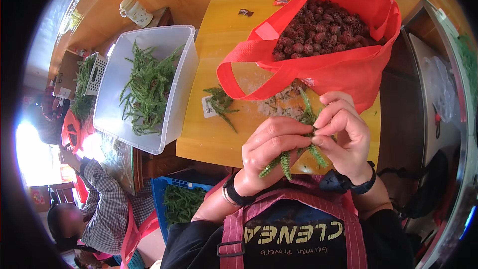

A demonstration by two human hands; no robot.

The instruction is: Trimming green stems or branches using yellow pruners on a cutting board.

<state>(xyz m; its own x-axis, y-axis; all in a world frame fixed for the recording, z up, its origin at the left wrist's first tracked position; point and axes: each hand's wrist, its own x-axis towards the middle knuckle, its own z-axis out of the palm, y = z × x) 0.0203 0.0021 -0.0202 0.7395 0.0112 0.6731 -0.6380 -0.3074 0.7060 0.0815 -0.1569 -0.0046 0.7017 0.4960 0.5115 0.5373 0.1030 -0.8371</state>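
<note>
Green sprigs (pixel 286 163) are held in the air over the near part of the yellow tabletop (pixel 211 142), right of its middle. They sit between the two sets of fingertips: leafy ends hang below the fingers toward the near edge, and others rise between the hands. The left hand (pixel 275 144) pinches the bunch, thumb and fingers pressed together. The right hand (pixel 347 132) pinches it from the opposite side; its outer fingers are curled.

Tabletop: a red bag (pixel 343 72) filled with dark reddish cones (pixel 321 30) occupies the far right corner. Pale crumbs (pixel 279 103) lie beside it. Loose greenery (pixel 221 103) and a white label (pixel 207 107) lie toward the left edge. Two small wrapped items (pixel 245 13) are near the far edge.

Room: a translucent bin (pixel 186 77) containing more sprigs stands at the left edge. A blue crate (pixel 158 197) with greenery sits below the near left corner. Farther left, a co-worker wears a checked sleeve (pixel 102 182).
</note>
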